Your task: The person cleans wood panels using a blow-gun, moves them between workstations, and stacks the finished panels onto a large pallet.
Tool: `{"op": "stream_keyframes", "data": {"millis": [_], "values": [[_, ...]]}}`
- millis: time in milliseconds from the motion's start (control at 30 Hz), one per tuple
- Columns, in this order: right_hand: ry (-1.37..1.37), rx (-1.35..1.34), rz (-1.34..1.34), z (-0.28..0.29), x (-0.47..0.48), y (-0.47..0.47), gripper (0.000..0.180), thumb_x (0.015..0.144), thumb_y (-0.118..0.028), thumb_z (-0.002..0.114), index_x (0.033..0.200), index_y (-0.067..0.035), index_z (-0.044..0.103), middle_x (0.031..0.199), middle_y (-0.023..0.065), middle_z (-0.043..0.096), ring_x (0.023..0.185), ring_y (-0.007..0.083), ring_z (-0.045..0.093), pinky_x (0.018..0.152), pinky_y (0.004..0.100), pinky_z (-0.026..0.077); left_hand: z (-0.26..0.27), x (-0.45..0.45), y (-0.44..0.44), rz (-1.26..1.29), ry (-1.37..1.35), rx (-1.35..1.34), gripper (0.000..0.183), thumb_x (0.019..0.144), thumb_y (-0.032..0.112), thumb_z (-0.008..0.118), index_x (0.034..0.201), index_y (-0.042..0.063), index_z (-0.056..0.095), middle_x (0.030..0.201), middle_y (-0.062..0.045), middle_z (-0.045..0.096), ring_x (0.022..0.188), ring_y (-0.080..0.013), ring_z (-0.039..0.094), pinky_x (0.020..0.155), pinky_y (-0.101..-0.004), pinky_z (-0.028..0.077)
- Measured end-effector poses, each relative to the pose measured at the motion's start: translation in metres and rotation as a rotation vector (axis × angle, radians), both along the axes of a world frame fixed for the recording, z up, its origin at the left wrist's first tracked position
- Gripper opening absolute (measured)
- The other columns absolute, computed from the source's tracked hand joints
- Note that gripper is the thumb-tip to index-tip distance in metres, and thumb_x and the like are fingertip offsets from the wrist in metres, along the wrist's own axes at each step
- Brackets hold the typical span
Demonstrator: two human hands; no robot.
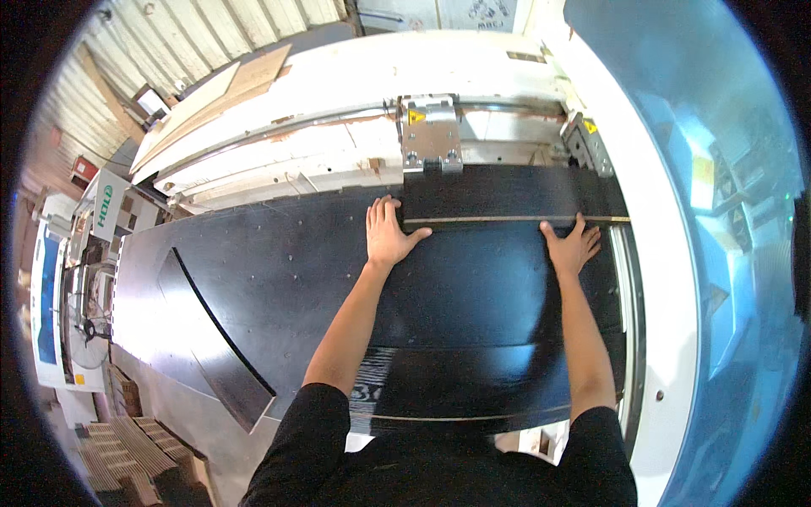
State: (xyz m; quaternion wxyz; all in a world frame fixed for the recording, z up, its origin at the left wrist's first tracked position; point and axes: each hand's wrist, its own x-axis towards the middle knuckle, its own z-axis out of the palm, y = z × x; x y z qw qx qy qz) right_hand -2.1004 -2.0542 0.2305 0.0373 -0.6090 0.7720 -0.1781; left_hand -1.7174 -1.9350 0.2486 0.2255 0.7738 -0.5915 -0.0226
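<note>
My left hand (pixel 388 234) lies with its palm on a black machine table (pixel 272 260), its fingers at the left end of a dark panel (pixel 494 190) and its thumb by the near edge. Along that near edge runs a pale, raw-looking strip. My right hand (pixel 572 247) is at the same edge farther right, fingers spread and fingertips against it. A metal clamp (pixel 432 133) with a yellow warning sticker sits over the far left part of the panel. Another clamp (pixel 586 144) is at its far right. Neither hand is closed around anything.
A narrow dark strip board (pixel 218 342) lies on the table to the left. A white machine frame with a blue translucent cover (pixel 728 253) borders the right side. Wooden boards (pixel 215 108) rest at the back left; corrugated cardboard (pixel 127 450) is at the lower left.
</note>
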Motion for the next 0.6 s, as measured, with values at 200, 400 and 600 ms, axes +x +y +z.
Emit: {"op": "stream_keyframes", "data": {"millis": [200,400,600], "values": [[-0.134,-0.248,0.069,0.006,-0.01,0.003,0.087,0.081,-0.07,0.069,0.137,-0.005,0.056,0.141,0.0339,0.048,0.135,0.0496,0.041,0.114,0.0637,0.026,0.015,-0.012,0.015,0.012,0.029,0.039,0.099,0.076,0.06,0.078,0.145,0.0,0.041,0.153,-0.023,0.038,0.145,-0.0412,0.033,0.123,-0.0524,0.023],[-0.411,-0.442,0.067,-0.007,-0.02,-0.003,0.066,0.095,-0.049,0.066,0.13,0.006,0.058,0.128,0.0263,0.063,0.12,0.0411,0.06,0.103,0.049,0.046,0.06,-0.003,0.137,-0.269,0.335,0.094,0.091,0.09,0.04,0.073,0.16,0.01,0.021,0.156,-0.024,0.037,0.14,-0.0433,0.041,0.117,-0.0506,0.034],[-0.947,-0.303,0.365,-0.014,0.045,0.098,0.039,0.102,-0.028,0.059,0.126,0.004,0.053,0.115,0.0179,0.062,0.103,0.0278,0.061,0.088,0.0386,0.051,0.069,0.029,0.436,0.207,0.446,-0.339,0.062,0.095,0.03,0.071,0.146,0.004,0.048,0.143,-0.018,0.056,0.13,-0.0308,0.057,0.109,-0.0434,0.044]]}}
